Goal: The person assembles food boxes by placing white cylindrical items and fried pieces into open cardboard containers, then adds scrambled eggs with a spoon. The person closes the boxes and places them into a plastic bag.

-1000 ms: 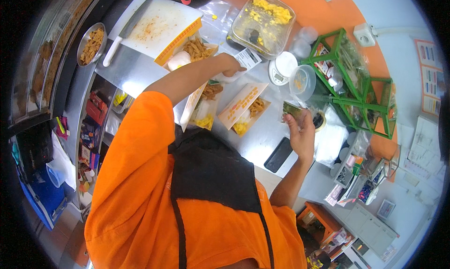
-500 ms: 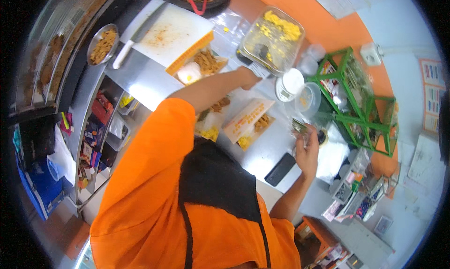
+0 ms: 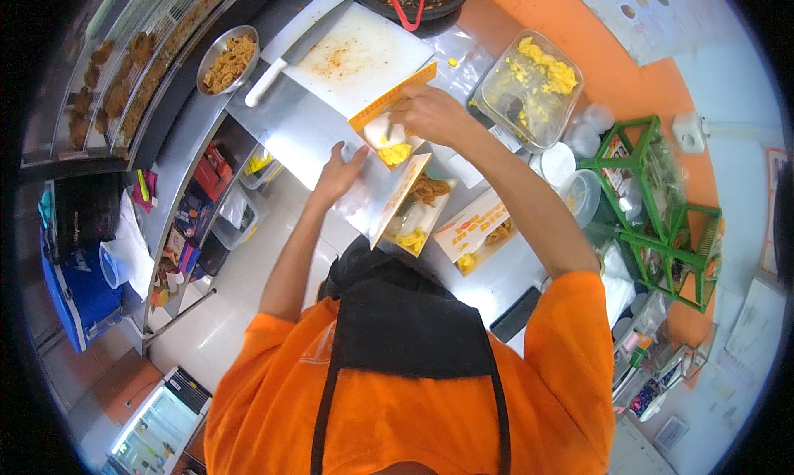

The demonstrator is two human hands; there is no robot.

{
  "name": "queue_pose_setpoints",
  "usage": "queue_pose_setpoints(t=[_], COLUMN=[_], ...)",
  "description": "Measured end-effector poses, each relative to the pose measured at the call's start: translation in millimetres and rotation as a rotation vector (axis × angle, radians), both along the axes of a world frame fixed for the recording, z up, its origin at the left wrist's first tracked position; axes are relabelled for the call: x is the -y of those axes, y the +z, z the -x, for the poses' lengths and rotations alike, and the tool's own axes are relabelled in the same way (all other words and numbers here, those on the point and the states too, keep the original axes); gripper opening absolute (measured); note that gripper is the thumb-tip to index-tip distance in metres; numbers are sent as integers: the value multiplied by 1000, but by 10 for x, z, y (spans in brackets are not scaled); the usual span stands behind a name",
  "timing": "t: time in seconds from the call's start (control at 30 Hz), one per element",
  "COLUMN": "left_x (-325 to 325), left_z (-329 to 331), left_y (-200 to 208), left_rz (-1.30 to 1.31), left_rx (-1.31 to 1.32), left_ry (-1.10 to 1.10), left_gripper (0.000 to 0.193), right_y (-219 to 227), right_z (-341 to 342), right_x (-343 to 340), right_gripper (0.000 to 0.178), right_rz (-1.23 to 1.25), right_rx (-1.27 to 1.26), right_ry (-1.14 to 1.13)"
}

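At the upper middle, my right hand (image 3: pixel 428 114) reaches over an orange and white food box (image 3: pixel 392 97), fingers bent down together inside it; what they pinch, if anything, is hidden. White rice (image 3: pixel 382 133) and yellow scrambled egg (image 3: pixel 395 153) lie in that box. Just left of its near corner, my left hand (image 3: pixel 337 176) hovers open above the counter, thumb and fingers apart. Closer to me stands a second box (image 3: pixel 395 200) with its lid raised, holding browned shredded meat (image 3: pixel 430 189) and egg. A third box (image 3: pixel 468 229), its lid partly lowered, sits to the right.
A knife (image 3: pixel 269 82) lies by the white cutting board (image 3: pixel 364 57). A metal bowl of shredded meat (image 3: pixel 230 59) is at left; a clear tub of egg (image 3: pixel 532 82), a white scale (image 3: pixel 556 162) and green racks (image 3: pixel 653 177) stand at right. A black phone (image 3: pixel 514 314) lies near my right arm.
My right hand has moved from the phone area, where it held a small packet, to the far-left box. My left hand has drawn back from near the egg tub to beside that box.
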State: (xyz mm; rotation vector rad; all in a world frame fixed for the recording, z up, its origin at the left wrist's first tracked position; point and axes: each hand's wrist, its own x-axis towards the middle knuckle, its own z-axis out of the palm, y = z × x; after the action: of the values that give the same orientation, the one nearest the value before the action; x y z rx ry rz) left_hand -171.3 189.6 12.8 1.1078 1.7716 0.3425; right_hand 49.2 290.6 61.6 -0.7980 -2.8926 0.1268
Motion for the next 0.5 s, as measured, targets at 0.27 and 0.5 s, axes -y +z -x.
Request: queue_pose_setpoints(t=[0.27,0.5], left_x=[-200,-204], left_z=[23,59], left_y=[-573,-445], left_rz=[-210,-146], left_rx=[85,226], left_ry=[-124,-114], left_gripper=[64,58], right_y=[-613,-625], right_z=[355,396], right_x=[8,-25], right_gripper=[21,20], right_rz=[-12,-32], right_rx=[27,-93], right_ry=[-119,-7])
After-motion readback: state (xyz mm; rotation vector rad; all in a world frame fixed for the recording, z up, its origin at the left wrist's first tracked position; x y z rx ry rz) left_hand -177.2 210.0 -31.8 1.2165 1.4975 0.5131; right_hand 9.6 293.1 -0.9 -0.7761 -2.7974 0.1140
